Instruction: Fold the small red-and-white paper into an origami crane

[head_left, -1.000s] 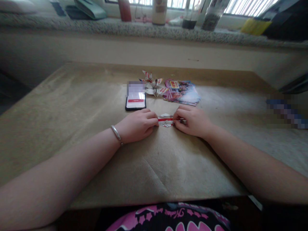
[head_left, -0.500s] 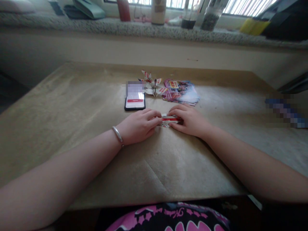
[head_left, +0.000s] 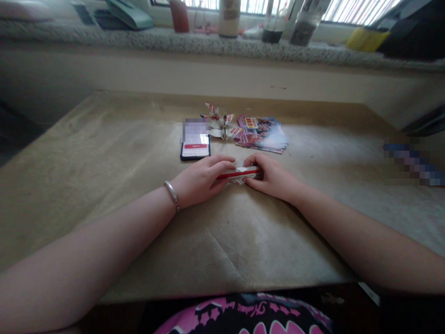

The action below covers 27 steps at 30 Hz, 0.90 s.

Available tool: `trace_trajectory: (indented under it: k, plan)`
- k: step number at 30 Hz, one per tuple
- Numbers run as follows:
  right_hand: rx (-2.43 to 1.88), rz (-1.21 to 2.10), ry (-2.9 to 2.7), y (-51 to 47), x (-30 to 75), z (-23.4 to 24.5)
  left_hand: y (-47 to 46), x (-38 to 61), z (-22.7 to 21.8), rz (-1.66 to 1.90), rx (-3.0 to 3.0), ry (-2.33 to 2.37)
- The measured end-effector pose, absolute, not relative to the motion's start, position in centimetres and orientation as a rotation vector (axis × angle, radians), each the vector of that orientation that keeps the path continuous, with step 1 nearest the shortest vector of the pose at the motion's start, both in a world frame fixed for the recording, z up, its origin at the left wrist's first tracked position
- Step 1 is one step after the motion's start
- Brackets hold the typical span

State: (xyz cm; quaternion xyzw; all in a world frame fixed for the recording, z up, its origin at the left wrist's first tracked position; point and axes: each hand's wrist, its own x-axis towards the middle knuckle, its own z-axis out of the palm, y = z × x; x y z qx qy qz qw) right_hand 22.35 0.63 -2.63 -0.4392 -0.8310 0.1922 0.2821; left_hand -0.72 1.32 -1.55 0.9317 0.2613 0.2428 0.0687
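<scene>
A small piece of folded printed paper (head_left: 240, 173), whitish with a red stripe along it, is held low over the table between my two hands. My left hand (head_left: 205, 178) grips its left end, thumb below and fingers on top. At the right end, my right hand (head_left: 269, 174) pinches it between thumb and curled fingers. Both ends of the paper are hidden by the fingers. Just beyond my left hand lies a phone (head_left: 195, 150) with a lit screen. Folded paper shapes (head_left: 222, 127) with pointed tips rest beside the phone.
A stack of colourful printed leaflets (head_left: 262, 134) lies beyond my right hand. The table (head_left: 139, 260) has a tan cover. Behind it, a stone windowsill (head_left: 194, 44) carries bottles, jars and a yellow item (head_left: 367, 39). A blurred-out object (head_left: 413, 162) is at the right.
The paper's red stripe now shows as a longer, raised ridge reaching under my left fingers. My left fingers have opened a little around it, and my right fingers have curled more.
</scene>
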Motion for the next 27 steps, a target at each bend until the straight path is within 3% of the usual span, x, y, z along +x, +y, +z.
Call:
trace_trajectory:
  k: [13, 18, 27]
  plan:
    - [-1.143, 0.636, -2.143, 0.41, 22.02, -2.56, 1.15, -0.08, -1.71, 0.957, 2.54, 0.795]
    - [-1.14, 0.407, -2.233, 0.5, 22.02, -2.07, 1.21, 0.05, -1.96, 1.078, 2.5, 0.792]
    - [-1.081, 0.159, -2.389, 0.74, 21.95, -2.13, 1.14, -0.15, -1.46, 0.792, 2.625, 0.943]
